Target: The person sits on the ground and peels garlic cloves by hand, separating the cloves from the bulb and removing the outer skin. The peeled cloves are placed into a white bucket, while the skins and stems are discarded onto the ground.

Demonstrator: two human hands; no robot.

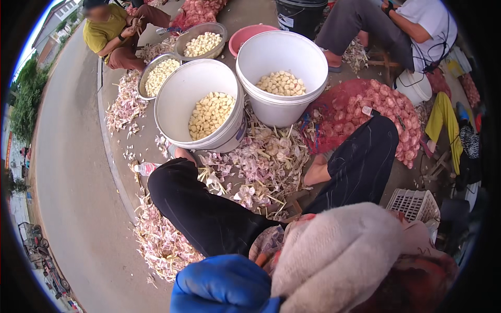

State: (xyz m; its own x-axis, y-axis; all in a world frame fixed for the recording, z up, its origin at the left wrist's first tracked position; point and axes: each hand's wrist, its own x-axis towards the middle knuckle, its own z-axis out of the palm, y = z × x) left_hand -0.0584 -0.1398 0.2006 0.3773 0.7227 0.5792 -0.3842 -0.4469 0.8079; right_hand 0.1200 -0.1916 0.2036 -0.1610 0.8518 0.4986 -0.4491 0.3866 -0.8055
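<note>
Close to the camera, at the bottom edge, is what looks like my left hand (221,281) in a blue glove. Beside it, my right hand (340,250) appears as a large, blurred shape in a pale fuzzy knit glove. Both seem bent at the fingers, and whether they hold anything is hidden. Beyond my knees stand two white plastic buckets, a left one (176,101) and a right one (274,51), each with peeled garlic cloves (211,113) at the bottom. Garlic skins and stalks (266,160) lie between my feet. A red mesh sack of garlic bulbs (375,101) lies by my right knee.
Bowls of peeled cloves (201,44) and a pink basin (250,33) stand behind the buckets. A plastic bottle (146,168) lies by my left knee, a white plastic crate (413,205) at right. A person in yellow (96,35) and another in white (426,23) sit beyond.
</note>
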